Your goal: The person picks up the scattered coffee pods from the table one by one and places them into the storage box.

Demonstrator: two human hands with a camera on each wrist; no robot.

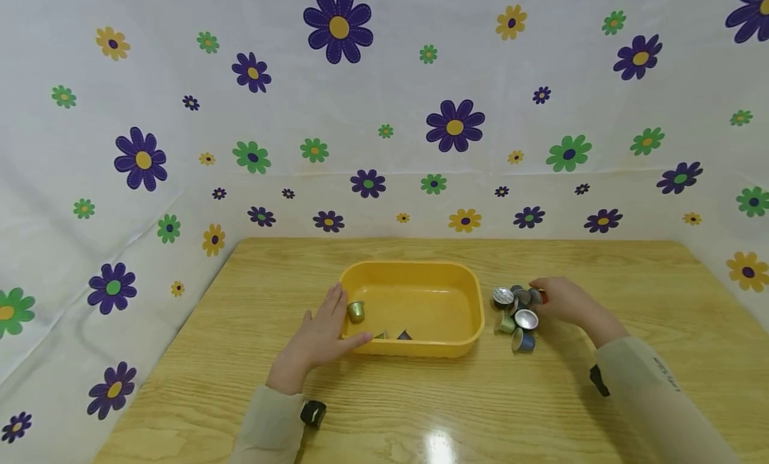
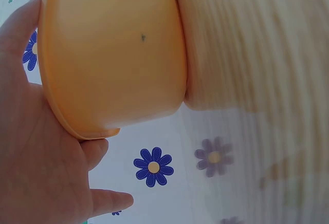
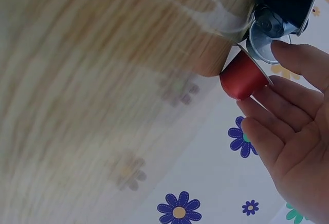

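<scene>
My left hand [image 1: 315,337] lies along the left end of a yellow plastic basin [image 1: 420,350], fingers extended against its outside and thumb over the front rim. Inside the basin sits a gold-green coffee capsule [image 1: 356,312]; the front wall partly hides two more pieces. To the right, several coffee capsules are heaped, among them a blue one [image 1: 524,340] and a pale green one [image 1: 505,324]. At the heap's right edge is my right hand [image 1: 565,300]. Its fingertips touch a red capsule [image 3: 244,75], while the thumb is by a grey-blue capsule [image 3: 264,47], not closed on the red one.
Everything stands on a light wood-grain table [image 1: 384,410]. A white cloth [image 1: 384,103] printed with flowers hangs behind the table and along its sides. A dark capsule [image 3: 285,3] lies beside the grey-blue one. Dark wrist devices sit on both sleeves.
</scene>
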